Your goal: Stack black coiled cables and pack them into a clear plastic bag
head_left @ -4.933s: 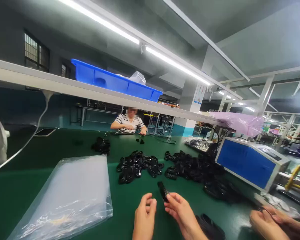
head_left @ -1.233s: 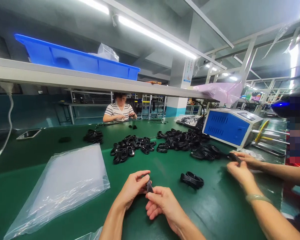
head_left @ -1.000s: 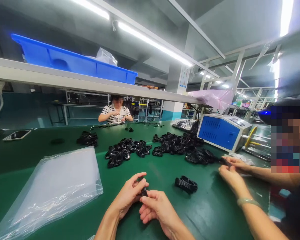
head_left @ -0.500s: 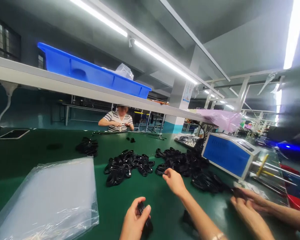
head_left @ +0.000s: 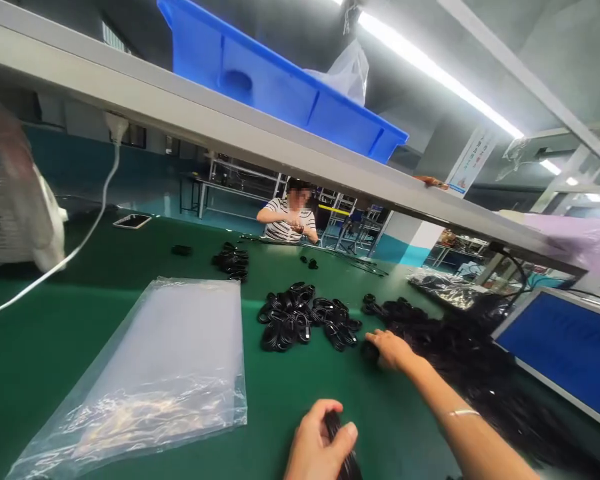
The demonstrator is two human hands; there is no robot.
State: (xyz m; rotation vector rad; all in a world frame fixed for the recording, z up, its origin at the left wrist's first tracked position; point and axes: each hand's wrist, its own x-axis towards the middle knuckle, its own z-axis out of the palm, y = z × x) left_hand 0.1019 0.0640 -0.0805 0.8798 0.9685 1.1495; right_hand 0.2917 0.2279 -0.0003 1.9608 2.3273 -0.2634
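My left hand (head_left: pixel 321 441) is low in the middle of the head view, its thumb and fingers closed round a bundle of black coiled cable (head_left: pixel 349 463). Farther forward and to the right, my right hand (head_left: pixel 391 349) has its fingers round another black cable coil (head_left: pixel 370 353), partly hidden beneath them. A heap of black cable coils (head_left: pixel 450 340) spreads to the right of that hand. Left of it lies a smaller group of coiled black cables (head_left: pixel 285 317), with some light metal plug ends showing.
Clear plastic bags (head_left: pixel 180 347) lie on the green tabletop (head_left: pixel 275 393) at left. A blue-and-white machine (head_left: pixel 565 353) stands at right. A shelf (head_left: pixel 280 150) carrying a blue bin (head_left: pixel 270 73) crosses overhead. Across the table sits a person in a striped top (head_left: pixel 277 230). A fan (head_left: pixel 20 213) stands far left.
The view has turned left, bringing the fan into sight and losing another person's hands at right. My right hand has drawn a coil off the heap's edge. My left hand keeps its bundle.
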